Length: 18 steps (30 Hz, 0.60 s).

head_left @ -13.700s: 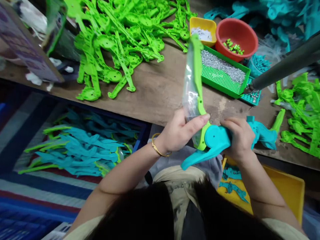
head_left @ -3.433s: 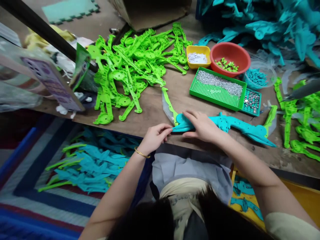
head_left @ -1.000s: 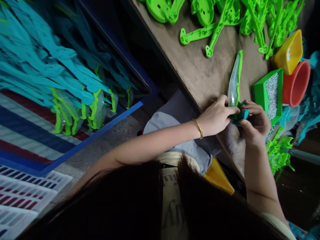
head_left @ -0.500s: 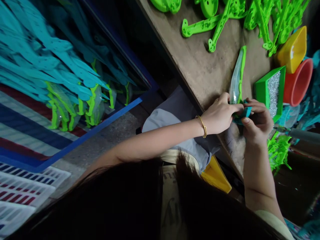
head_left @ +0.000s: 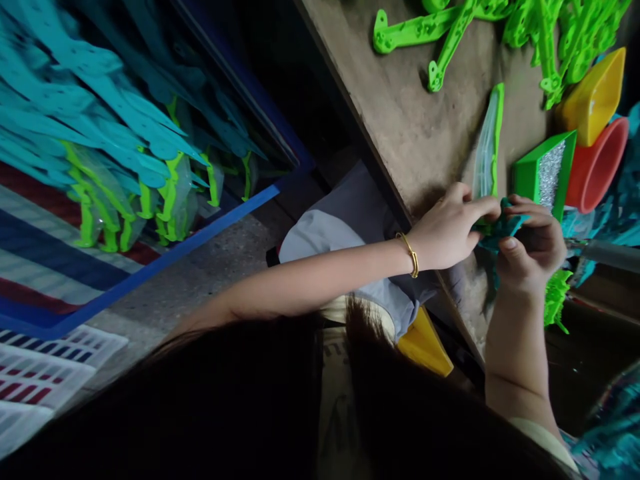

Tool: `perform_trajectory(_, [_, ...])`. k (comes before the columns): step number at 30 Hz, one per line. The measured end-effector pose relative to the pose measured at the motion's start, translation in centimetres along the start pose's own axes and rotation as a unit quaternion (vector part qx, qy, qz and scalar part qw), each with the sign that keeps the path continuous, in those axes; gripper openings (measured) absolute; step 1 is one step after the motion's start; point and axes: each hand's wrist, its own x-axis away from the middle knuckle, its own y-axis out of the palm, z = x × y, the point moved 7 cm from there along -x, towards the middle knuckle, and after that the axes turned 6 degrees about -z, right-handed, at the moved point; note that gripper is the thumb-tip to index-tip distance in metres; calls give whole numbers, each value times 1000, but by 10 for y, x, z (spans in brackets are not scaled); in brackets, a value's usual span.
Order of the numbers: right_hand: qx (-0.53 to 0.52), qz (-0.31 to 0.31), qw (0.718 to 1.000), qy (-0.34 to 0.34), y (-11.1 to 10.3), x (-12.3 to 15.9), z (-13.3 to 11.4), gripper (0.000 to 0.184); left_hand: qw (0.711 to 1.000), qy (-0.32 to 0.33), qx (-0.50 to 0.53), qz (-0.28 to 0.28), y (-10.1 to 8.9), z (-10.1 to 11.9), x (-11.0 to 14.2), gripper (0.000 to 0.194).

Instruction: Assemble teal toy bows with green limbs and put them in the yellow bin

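A teal plastic bow-shaped toy (head_left: 506, 225) is held over the bench edge at the right, seen end-on. From its far end a green limb with a clear plastic blade (head_left: 486, 150) points away across the wood. My left hand (head_left: 447, 227), below a gold bangle, is closed on the joint where green meets teal. My right hand (head_left: 537, 243) grips the teal body, thumb on the near side and fingers curled round the other. Most of the toy is hidden behind my hands and right forearm.
Green plastic parts (head_left: 420, 30) lie on the wooden bench (head_left: 395, 133). A green tray of silvery bits (head_left: 530, 167), a yellow tub (head_left: 595, 93) and a red bowl (head_left: 607, 167) stand at right. Finished-looking teal toys (head_left: 95, 93) fill a blue-rimmed crate (head_left: 240, 217) at left.
Since the oldest frames my view has swung left and the toy has turned end-on. Over the last second both hands shift slightly right with it, and the teal part tilts a little.
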Motion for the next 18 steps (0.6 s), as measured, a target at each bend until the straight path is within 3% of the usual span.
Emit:
perform_trajectory(11, [32, 53, 997, -37, -17, -1, -25, 32, 999, 50, -20, -4, 3, 27, -5, 41])
perform_trajectory(18, [51, 28, 998, -29, -19, 2, -31, 32, 999, 35, 18, -6, 3, 31, -1, 43])
